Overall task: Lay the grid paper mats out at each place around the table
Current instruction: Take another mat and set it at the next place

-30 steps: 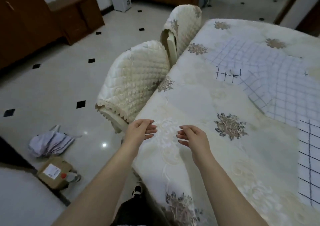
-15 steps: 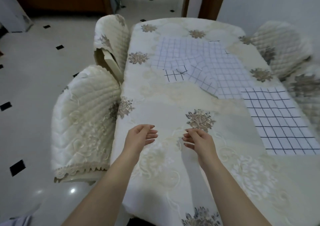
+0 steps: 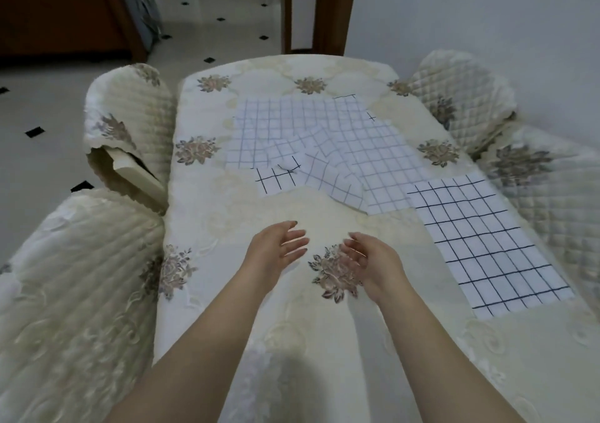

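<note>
Both hands empty, fingers spread: left hand (image 3: pixel 276 250), right hand (image 3: pixel 370 260). Reach pile (image 3: pixel 311 149), peel top mat only, lay square at bare counter (image 3: pixel 227 214) spot.

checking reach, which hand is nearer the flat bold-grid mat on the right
Right. The right hand hovers just left of the bold-grid mat; the left hand is farther left, beyond it.

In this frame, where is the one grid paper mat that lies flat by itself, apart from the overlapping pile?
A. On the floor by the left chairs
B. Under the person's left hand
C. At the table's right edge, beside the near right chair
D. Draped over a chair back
C: the single mat lies flat at the table's right edge; both hands are empty.
</note>
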Available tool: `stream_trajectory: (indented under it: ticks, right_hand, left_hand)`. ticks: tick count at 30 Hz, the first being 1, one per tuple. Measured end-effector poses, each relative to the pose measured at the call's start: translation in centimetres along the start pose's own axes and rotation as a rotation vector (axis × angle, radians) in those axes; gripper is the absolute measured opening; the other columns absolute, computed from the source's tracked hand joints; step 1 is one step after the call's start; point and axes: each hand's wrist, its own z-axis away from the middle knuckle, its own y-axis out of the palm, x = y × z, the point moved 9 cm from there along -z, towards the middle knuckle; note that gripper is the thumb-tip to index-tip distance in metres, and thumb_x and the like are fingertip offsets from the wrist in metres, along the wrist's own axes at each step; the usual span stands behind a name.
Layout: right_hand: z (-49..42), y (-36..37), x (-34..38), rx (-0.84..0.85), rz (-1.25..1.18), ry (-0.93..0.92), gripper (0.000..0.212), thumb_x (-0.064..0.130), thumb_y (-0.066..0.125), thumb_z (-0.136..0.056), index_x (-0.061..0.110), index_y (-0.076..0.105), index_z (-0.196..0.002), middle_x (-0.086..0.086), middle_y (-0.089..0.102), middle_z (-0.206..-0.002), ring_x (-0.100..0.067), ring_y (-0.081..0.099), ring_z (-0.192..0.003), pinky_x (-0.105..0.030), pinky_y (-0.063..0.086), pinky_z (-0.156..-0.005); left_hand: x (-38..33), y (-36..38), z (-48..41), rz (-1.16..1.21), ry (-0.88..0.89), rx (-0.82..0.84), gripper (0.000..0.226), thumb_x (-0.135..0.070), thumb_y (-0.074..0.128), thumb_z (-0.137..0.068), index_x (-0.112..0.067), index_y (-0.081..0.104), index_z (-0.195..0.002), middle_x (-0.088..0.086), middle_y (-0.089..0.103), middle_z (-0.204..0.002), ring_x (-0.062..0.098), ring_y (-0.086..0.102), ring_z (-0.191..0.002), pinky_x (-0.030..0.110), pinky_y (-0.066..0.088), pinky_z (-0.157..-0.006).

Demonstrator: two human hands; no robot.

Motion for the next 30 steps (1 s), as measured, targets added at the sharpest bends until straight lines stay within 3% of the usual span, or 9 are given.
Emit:
stream_trajectory:
  ticks: [3, 6, 10, 14, 17, 19, 24, 26, 30]
  right_hand:
    - [-3.9, -0.3, -0.1, -0.022, -0.162, 0.113, 0.013, 0.016, 0.059, -0.091, 0.005, 0.06, -0.085, -0.011, 0.061, -0.085, -0.025, 0.063, -0.083, -0.034, 0.054, -0.076]
    - [-7.1, 0.0, -0.6, -0.041, -0.284, 0.225, 0.023, 0.027, 0.058, -0.092, 0.004, 0.057, -0.092, -0.016, 0.059, -0.107, -0.029, 0.061, -0.101, -0.037, 0.052, -0.085]
    - [-10.4, 0.9, -0.3, -0.065, -0.427, 0.274, 0.039, 0.034, 0.053, -0.095, -0.001, 0.052, -0.112, -0.019, 0.054, -0.126, -0.03, 0.05, -0.126, -0.041, 0.042, -0.106]
    - [-12.9, 2.2, 0.4, -0.044, -0.539, 0.255, 0.056, 0.034, 0.05, -0.097, -0.001, 0.036, -0.138, -0.017, 0.046, -0.141, -0.028, 0.043, -0.134, -0.039, 0.036, -0.111]
    - [-14.2, 2.3, 0.1, -0.086, -0.573, 0.233, 0.046, 0.029, 0.049, -0.098, 0.005, 0.044, -0.136, -0.013, 0.05, -0.139, -0.025, 0.051, -0.126, -0.037, 0.043, -0.1]
    - [-14.6, 1.9, -0.2, -0.136, -0.561, 0.213, 0.03, 0.021, 0.049, -0.098, 0.004, 0.052, -0.122, -0.011, 0.056, -0.131, -0.024, 0.059, -0.112, -0.036, 0.046, -0.094]
    - [-13.7, 2.0, -0.9, -0.135, -0.501, 0.21, 0.019, 0.015, 0.052, -0.096, 0.002, 0.056, -0.11, -0.01, 0.063, -0.107, -0.02, 0.063, -0.091, -0.036, 0.049, -0.095]
    - [-12.9, 2.1, -1.6, -0.121, -0.488, 0.227, 0.02, 0.015, 0.054, -0.095, 0.001, 0.057, -0.11, -0.011, 0.065, -0.102, -0.021, 0.064, -0.091, -0.035, 0.051, -0.091]
    - [-10.7, 2.0, -2.5, -0.1, -0.437, 0.24, 0.014, 0.012, 0.056, -0.094, 0.002, 0.059, -0.103, -0.012, 0.067, -0.098, -0.021, 0.066, -0.088, -0.035, 0.053, -0.088]
  left_hand:
    - [1.4, 2.9, -3.5, 0.08, -0.088, 0.041, 0.031, -0.027, 0.049, -0.098, -0.001, 0.058, -0.112, 0.019, 0.064, -0.114, 0.031, 0.065, -0.098, 0.042, 0.053, -0.088]
    - [2.8, 4.9, -6.5, 0.137, -0.166, 0.037, 0.036, -0.034, 0.048, -0.098, -0.003, 0.058, -0.113, 0.019, 0.059, -0.124, 0.032, 0.061, -0.107, 0.042, 0.052, -0.088]
    - [3.8, 7.0, -9.7, 0.22, -0.228, 0.018, 0.05, -0.04, 0.049, -0.096, -0.003, 0.051, -0.13, 0.018, 0.054, -0.132, 0.034, 0.056, -0.118, 0.045, 0.049, -0.095]
    - [4.0, 8.3, -11.5, 0.29, -0.232, 0.008, 0.058, -0.04, 0.049, -0.096, -0.004, 0.041, -0.14, 0.02, 0.048, -0.139, 0.035, 0.052, -0.123, 0.045, 0.045, -0.103]
    - [3.8, 8.7, -12.4, 0.313, -0.204, 0.009, 0.062, -0.038, 0.049, -0.096, -0.004, 0.033, -0.145, 0.018, 0.046, -0.143, 0.032, 0.05, -0.128, 0.044, 0.043, -0.105]
    - [3.7, 8.6, -12.8, 0.306, -0.178, 0.001, 0.062, -0.035, 0.051, -0.096, -0.004, 0.031, -0.146, 0.016, 0.046, -0.144, 0.031, 0.048, -0.13, 0.044, 0.041, -0.107]
    - [3.6, 8.6, -13.2, 0.333, -0.137, -0.007, 0.058, -0.026, 0.054, -0.096, -0.001, 0.033, -0.144, 0.017, 0.044, -0.145, 0.029, 0.047, -0.131, 0.042, 0.04, -0.109]
    - [3.7, 8.5, -12.9, 0.327, -0.136, -0.004, 0.056, -0.025, 0.057, -0.094, 0.001, 0.038, -0.141, 0.014, 0.054, -0.135, 0.027, 0.055, -0.123, 0.038, 0.045, -0.102]
    - [3.4, 7.7, -12.1, 0.328, -0.094, -0.028, 0.035, -0.016, 0.063, -0.09, -0.002, 0.059, -0.122, 0.006, 0.075, -0.096, 0.021, 0.069, -0.097, 0.033, 0.053, -0.085]
